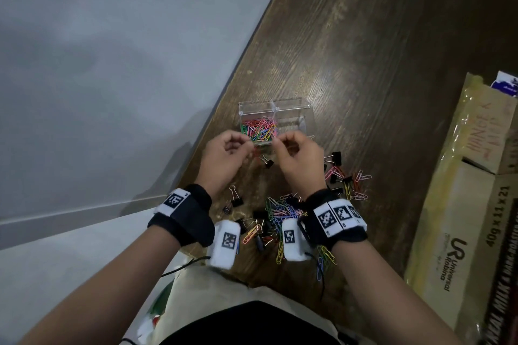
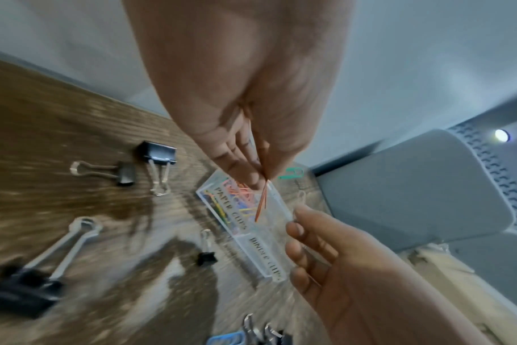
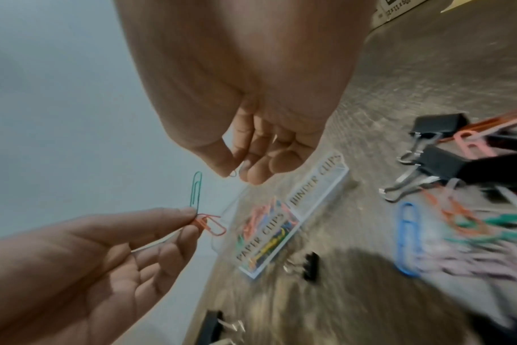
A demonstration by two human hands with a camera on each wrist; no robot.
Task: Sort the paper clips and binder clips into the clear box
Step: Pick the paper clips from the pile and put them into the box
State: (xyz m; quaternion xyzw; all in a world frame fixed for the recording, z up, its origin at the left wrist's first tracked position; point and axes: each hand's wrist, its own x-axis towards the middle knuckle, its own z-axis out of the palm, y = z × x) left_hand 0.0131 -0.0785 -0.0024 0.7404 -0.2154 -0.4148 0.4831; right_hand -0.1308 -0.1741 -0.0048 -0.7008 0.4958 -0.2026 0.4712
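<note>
Paper clips of many colours fill the left compartment of the clear box, which stands on the tabletop just beyond both hands; its right compartment, labelled for binder clips, looks empty. More paper clips and black binder clips lie loose on the tabletop near the wrists. Step in hand, as judged: separating linked paper clips above the box before dropping them in. The left hand pinches a green clip and an orange clip together between thumb and forefinger, its other fingers loosely curled. The right hand is curled, thumb and forefinger tips closed on a thin bit of wire; what it belongs to cannot be told. The next move probably calls for freeing each clip and releasing it over the left compartment, not the right one.
</note>
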